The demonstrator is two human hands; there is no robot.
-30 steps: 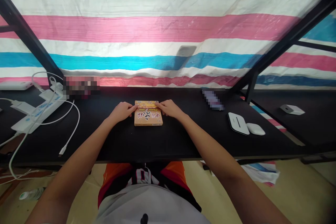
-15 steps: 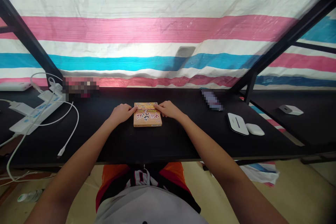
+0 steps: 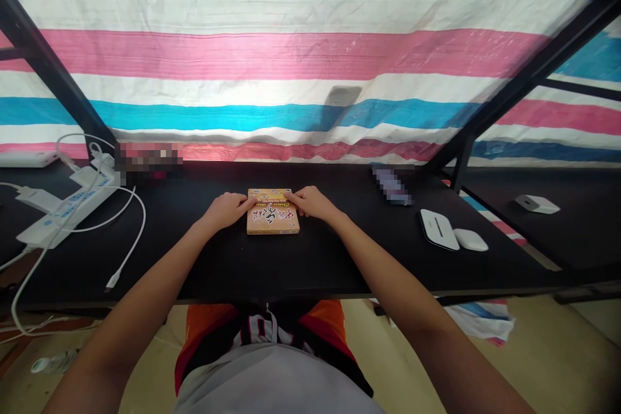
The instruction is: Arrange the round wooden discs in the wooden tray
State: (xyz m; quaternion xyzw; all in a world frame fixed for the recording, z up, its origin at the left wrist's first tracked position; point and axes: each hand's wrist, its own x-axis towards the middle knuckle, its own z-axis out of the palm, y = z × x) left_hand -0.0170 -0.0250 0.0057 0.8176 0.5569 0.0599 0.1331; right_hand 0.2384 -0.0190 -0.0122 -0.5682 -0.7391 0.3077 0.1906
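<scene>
A flat tan Chinese chess box (image 3: 272, 218) lies on the black table (image 3: 310, 265) in front of me, its printed top facing up and its lettering upside down to my view. My left hand (image 3: 227, 208) grips its left side, with the thumb on the top face. On the opposite side my right hand (image 3: 311, 202) holds the far right corner, thumb also on top. The fingers of both hands are partly hidden beside the box. The box looks closed.
At left sits a white power strip (image 3: 72, 207) with plugs and a loose white cable (image 3: 140, 233). To the right are a blurred phone-like object (image 3: 391, 184), a white device with a dark slot (image 3: 439, 229) and a small white case (image 3: 470, 239). Striped sheeting (image 3: 291, 58) hangs behind.
My left thumb has slid slightly further right over the box top. The box and my right hand stay in place.
</scene>
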